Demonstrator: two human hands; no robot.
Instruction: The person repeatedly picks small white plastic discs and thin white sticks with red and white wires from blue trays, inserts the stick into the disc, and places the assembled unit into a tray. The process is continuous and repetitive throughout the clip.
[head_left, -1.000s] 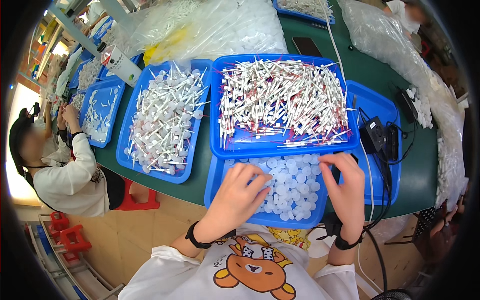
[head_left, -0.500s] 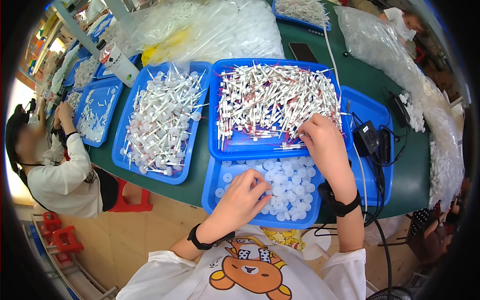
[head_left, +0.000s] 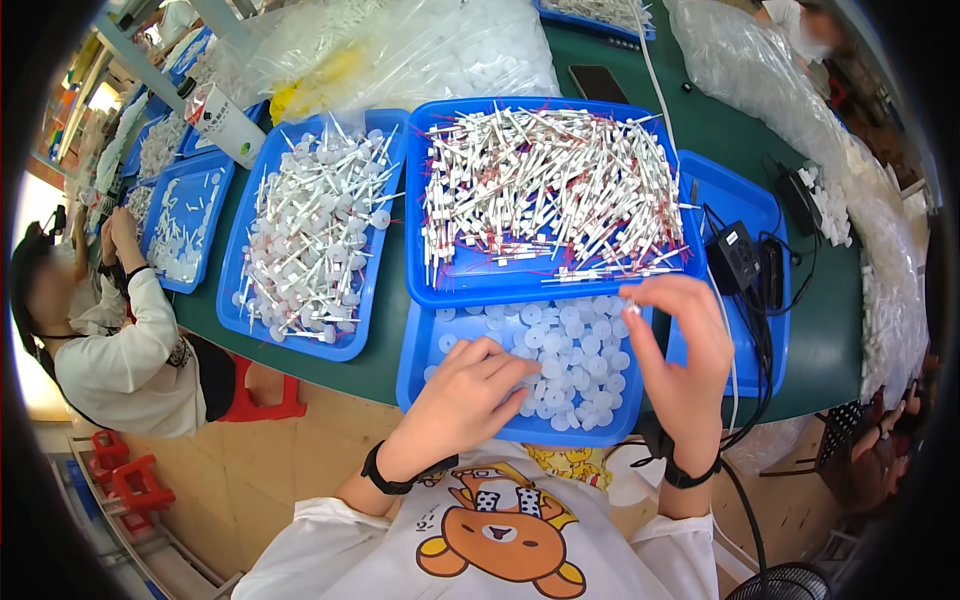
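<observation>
My right hand (head_left: 688,345) is above the right side of the front blue tray (head_left: 412,345), thumb and forefinger pinching a thin white stick (head_left: 632,309), seen nearly end-on. Over the same tray, my left hand (head_left: 462,395) has its fingers curled and the tips together by the translucent white discs (head_left: 572,350); what lies between them is hidden. Behind, resting partly over the front tray, a larger blue tray (head_left: 500,287) carries a heap of white sticks (head_left: 550,190) with red thread-like ends.
Left of it stands a blue tray (head_left: 350,345) of sticks fitted with discs. Black adapters and cables (head_left: 738,265) lie in a blue tray at right. A phone (head_left: 598,84), a cup (head_left: 222,122) and plastic bags (head_left: 420,60) sit farther back. Another person (head_left: 130,340) works at left.
My right hand has come back from the stick heap toward me, with a white stick in its pinch. My left hand stays over the discs.
</observation>
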